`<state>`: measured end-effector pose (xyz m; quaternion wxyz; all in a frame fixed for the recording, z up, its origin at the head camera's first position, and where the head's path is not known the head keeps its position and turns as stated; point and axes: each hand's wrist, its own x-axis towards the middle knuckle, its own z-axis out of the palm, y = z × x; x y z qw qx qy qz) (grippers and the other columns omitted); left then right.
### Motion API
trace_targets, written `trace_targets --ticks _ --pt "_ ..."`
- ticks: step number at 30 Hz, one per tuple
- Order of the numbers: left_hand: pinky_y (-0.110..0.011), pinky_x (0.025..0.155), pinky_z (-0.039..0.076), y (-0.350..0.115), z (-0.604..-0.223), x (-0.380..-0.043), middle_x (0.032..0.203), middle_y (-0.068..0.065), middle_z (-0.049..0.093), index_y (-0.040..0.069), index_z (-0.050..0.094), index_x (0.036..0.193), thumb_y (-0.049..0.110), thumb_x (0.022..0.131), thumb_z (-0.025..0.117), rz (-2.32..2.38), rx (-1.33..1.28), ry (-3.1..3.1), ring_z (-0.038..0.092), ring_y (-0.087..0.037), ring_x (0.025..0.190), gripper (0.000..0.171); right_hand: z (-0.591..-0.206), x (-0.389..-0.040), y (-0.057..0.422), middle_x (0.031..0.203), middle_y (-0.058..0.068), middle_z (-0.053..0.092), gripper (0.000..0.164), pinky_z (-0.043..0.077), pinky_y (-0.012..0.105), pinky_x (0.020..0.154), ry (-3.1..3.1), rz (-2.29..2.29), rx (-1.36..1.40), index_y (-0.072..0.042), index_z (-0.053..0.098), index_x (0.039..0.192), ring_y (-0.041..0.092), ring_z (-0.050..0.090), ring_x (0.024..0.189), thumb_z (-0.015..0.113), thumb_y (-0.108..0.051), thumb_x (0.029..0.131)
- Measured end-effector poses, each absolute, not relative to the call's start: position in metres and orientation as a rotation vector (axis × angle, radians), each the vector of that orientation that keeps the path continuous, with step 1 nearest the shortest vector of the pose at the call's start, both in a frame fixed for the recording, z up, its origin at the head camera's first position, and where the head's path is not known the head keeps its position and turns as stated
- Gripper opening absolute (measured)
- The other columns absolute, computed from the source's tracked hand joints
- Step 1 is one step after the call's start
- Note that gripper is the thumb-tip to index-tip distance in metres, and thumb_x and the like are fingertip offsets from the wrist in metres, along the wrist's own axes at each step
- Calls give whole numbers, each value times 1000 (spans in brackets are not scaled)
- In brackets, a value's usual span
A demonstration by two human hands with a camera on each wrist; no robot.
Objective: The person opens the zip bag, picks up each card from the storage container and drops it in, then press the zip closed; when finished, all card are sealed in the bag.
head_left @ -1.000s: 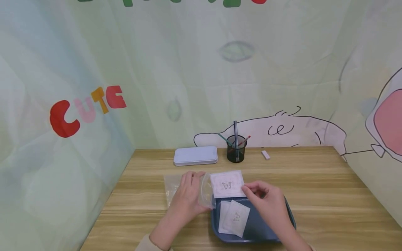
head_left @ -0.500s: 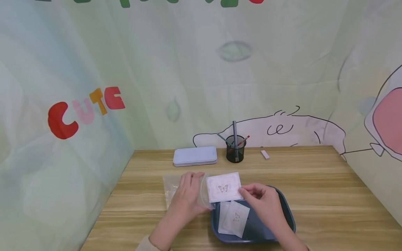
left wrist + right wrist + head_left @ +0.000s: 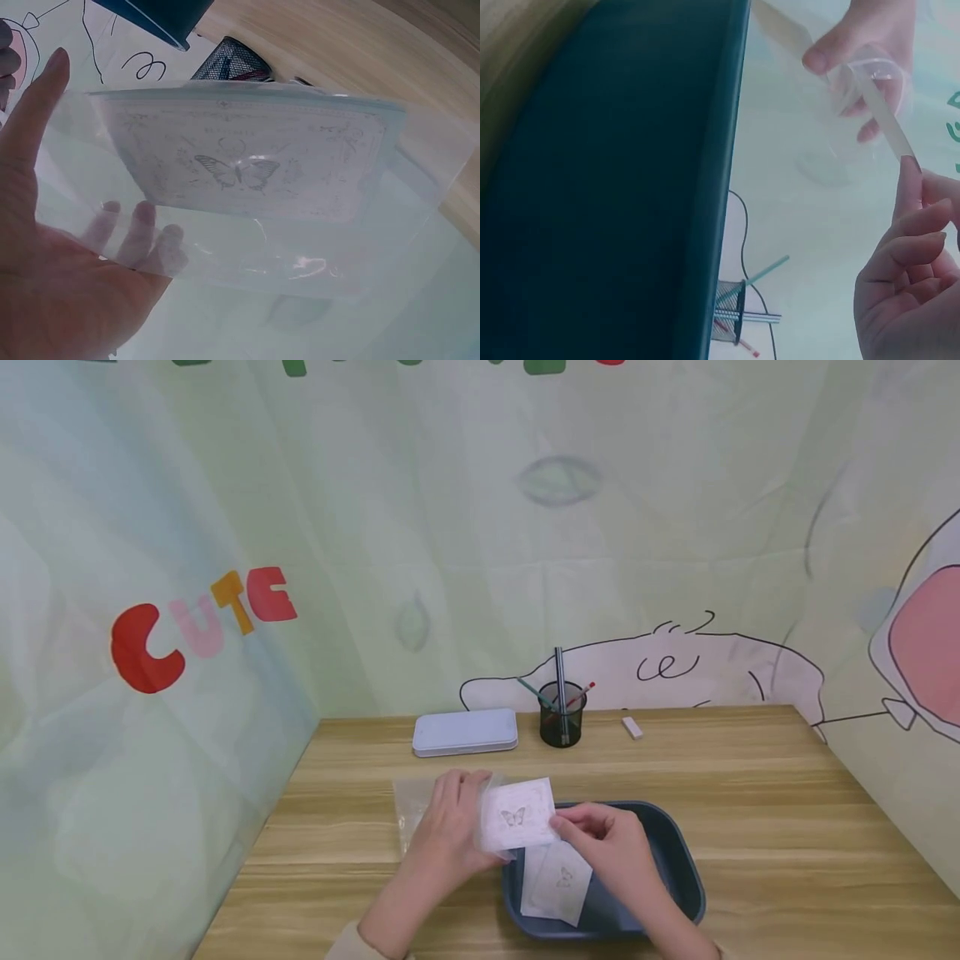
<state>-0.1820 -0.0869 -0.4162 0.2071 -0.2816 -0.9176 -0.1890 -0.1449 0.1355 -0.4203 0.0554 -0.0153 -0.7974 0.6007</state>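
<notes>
My left hand (image 3: pixel 444 827) holds a clear plastic bag (image 3: pixel 407 806) by its mouth, which faces right and gapes. In the left wrist view a white card with a butterfly print (image 3: pixel 247 142) shows through the bag film. My right hand (image 3: pixel 611 847) pinches the right edge of that card (image 3: pixel 521 814) between thumb and fingers. The card's left part lies within the bag's mouth. In the right wrist view the card (image 3: pixel 889 124) appears nearly edge-on between both hands. Below, two white butterfly-printed packets (image 3: pixel 562 883) overlap in a dark blue tray (image 3: pixel 678 852).
A pale flat tin case (image 3: pixel 465 732) stands at the back of the wooden table (image 3: pixel 787 827). Beside it is a black mesh pen holder (image 3: pixel 561 727) with several pencils. A small white eraser (image 3: pixel 632 727) lies to its right. A printed cloth backdrop (image 3: pixel 450 527) encloses the table.
My right hand has moved left, and the card has slid from beside the bag's mouth partly into it. The left hand has stayed nearly in place.
</notes>
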Motion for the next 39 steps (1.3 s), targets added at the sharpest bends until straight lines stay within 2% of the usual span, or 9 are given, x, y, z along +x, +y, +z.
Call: trace_targets --ticks 4,11,17,23,28,32,35,39 --pt "-35 92 47 -87 -415 -181 111 -11 46 2 47 130 38 43 95 -530 -784 -2556 43 -26 106 106 -425 -147 131 72 1 69 11 43 22 48 -2411 1868 14 -18 77 88 18 56 60 77 -26 81" --pt "-35 92 47 -85 -415 -181 111 -11 46 2 47 129 38 44 96 -531 -789 -2567 43 -26 106 105 -428 -148 123 72 2 68 17 39 23 40 -2433 1888 104 -15 78 93 14 49 48 75 -28 84" --pt "-35 91 47 -85 -416 -181 111 -11 46 3 47 129 38 44 95 -530 -785 -2572 43 -26 105 104 -428 -147 117 80 0 71 18 42 24 41 -2480 1897 196 -13 77 100 13 49 46 72 -24 87" --pt "-35 90 48 -85 -416 -180 111 -10 46 4 46 129 38 45 96 -526 -780 -2578 43 -25 105 104 -424 -147 117 84 2 72 19 37 23 40 -2506 1901 206 -9 75 105 17 49 46 68 -17 89" --pt "-35 90 49 -85 -416 -180 111 -10 45 4 45 130 38 45 96 -526 -772 -2578 42 -25 106 105 -424 -148 119 85 -1 72 21 38 23 41 -2511 1924 237 -13 76 105 22 51 48 69 -25 89" --pt "-35 90 49 -85 -417 -181 110 -10 45 3 47 129 38 44 96 -529 -783 -2558 43 -26 105 104 -426 -148 118 80 -3 70 22 41 23 43 -2551 1905 292 -18 76 105 31 54 51 69 -31 88" --pt "-35 89 49 -84 -417 -182 109 -11 46 3 47 128 40 44 95 -511 -789 -2552 43 -27 106 104 -427 -148 117 75 -3 67 22 40 21 42 -2578 1885 346 -19 76 105 30 54 50 68 -32 89" --pt "-35 89 49 -84 -417 -182 110 -10 46 2 47 129 42 45 94 -483 -789 -2555 43 -26 106 104 -426 -147 118 77 -4 69 22 39 22 41 -2575 1875 388 -15 76 105 20 51 46 68 -29 89"
